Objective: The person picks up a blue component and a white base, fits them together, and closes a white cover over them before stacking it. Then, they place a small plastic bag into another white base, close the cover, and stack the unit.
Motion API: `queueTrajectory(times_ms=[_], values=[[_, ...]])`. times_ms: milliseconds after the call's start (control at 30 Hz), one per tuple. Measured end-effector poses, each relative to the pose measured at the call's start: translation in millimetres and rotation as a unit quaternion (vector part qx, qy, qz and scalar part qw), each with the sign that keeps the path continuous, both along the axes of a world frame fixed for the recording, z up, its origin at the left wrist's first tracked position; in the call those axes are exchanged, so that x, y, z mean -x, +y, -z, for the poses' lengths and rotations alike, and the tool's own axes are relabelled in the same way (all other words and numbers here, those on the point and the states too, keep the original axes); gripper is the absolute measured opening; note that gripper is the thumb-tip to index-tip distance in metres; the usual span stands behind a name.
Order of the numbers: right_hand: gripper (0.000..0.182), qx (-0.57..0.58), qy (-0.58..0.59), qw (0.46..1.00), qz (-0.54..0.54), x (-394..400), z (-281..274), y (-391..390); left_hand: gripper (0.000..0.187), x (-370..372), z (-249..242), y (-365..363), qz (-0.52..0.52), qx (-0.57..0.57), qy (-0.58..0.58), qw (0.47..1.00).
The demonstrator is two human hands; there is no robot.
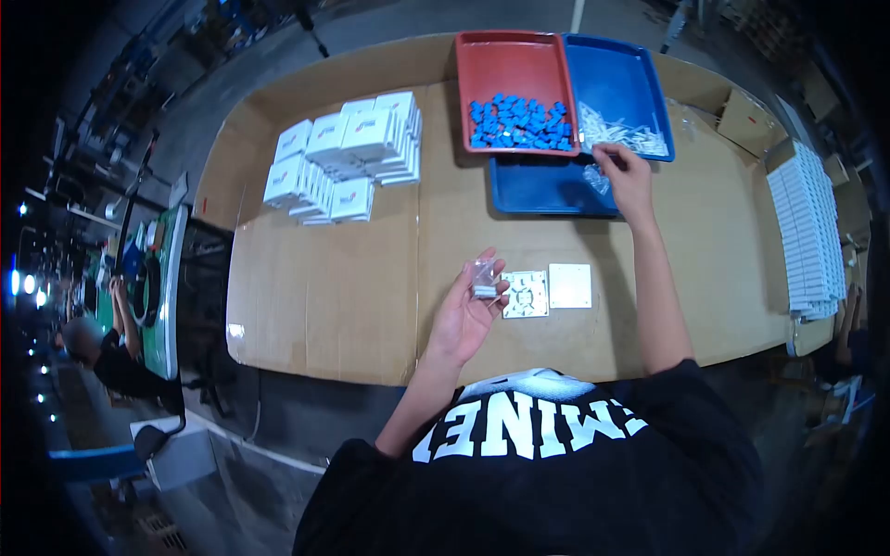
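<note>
Cardboard (324, 306) covers the bench and serves as the reference surface for everything below. At its far left corner you have stacks of small white boxes (348, 157), packed close together.

Near the front edge of the cardboard, your left hand (468, 310) is raised palm-up, with the fingers closed on a small clear bag (483, 276) that holds a few pale parts. Judge this bag as very light, soft and slippery: pinch it at the top film, above the contents, so that the parts hang below your fingertips and the bag does not slide.

Just right of that hand, flat on the cardboard, lie a square base plate (525, 295) with exposed inner detail and a plain white cover plate (569, 285); the two sit just beside each other. Treat both as thin, rigid plastic and take them by the edges.

At the far edge of the cardboard stand a red tray (510, 56) of small blue parts (519, 123), a lower blue tray (542, 190) and an upper blue tray (626, 79) of white parts (623, 134). Your right hand (629, 178) reaches to the lower blue tray's right end, fingertips together on a second clear bag (598, 178).

Off the right edge of the cardboard, white plates (811, 232) stand in long rows.
</note>
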State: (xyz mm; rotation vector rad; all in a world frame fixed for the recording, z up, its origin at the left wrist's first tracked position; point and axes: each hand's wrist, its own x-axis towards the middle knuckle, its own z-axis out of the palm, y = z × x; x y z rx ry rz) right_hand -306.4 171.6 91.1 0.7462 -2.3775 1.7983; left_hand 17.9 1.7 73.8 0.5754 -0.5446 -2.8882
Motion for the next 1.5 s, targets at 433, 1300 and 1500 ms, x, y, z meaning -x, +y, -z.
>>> queueTrajectory(times_ms=[433,1300,1500], values=[[0.014,0.028,-0.257,0.934,-0.247,-152.2,-9.8,0.1,0.051,6.8,4.2,10.7,0.143,0.066,-0.010,0.987],[0.005,-0.119,-0.200,0.854,-0.466,-140.3,-20.3,-7.9,0.049,4.1,19.3,10.2,0.200,0.108,-0.020,0.974],[0.007,-0.075,-0.199,0.895,-0.394,-141.0,-11.2,0.9,0.048,2.9,14.7,9.9,0.172,0.061,0.033,0.983]])
